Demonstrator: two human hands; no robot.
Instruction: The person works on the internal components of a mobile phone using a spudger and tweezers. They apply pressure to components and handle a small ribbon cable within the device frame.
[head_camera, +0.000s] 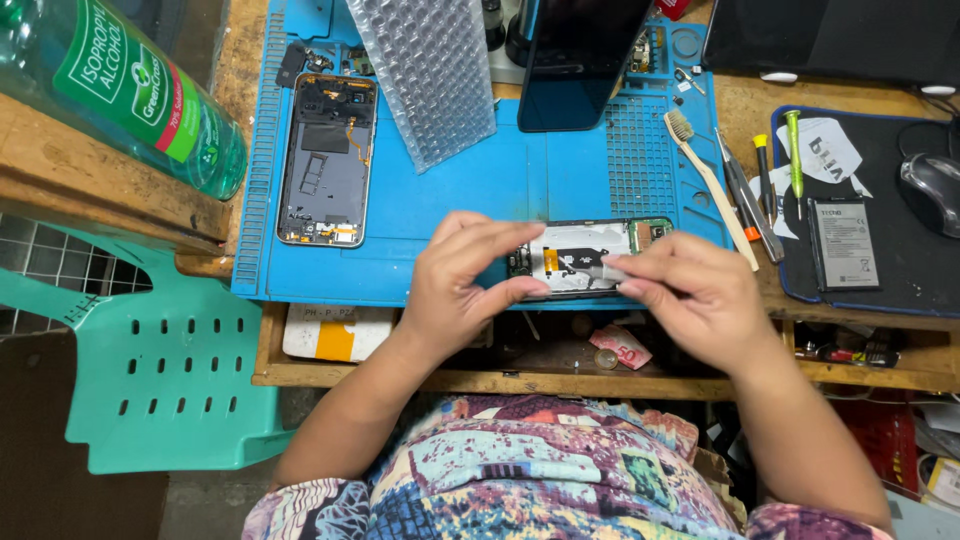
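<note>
My left hand (455, 285) and right hand (690, 290) each pinch an end of the opened phone (580, 257), its flat metal plate bared, over the ribbed blue rubber mat (480, 190) at the table's near edge.

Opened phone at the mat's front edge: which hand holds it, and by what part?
Both. The left hand pinches the opened phone at its left end; the right hand grips its right end, fingers over the lower right part.

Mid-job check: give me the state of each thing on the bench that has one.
Opened phone: back off, internals exposed, held by both hands.
Left hand: gripping the phone's left end.
Right hand: pinching at its right side.
Phone frame: lying open, flat on blue mat.
Battery: removed, lying flat.
</note>
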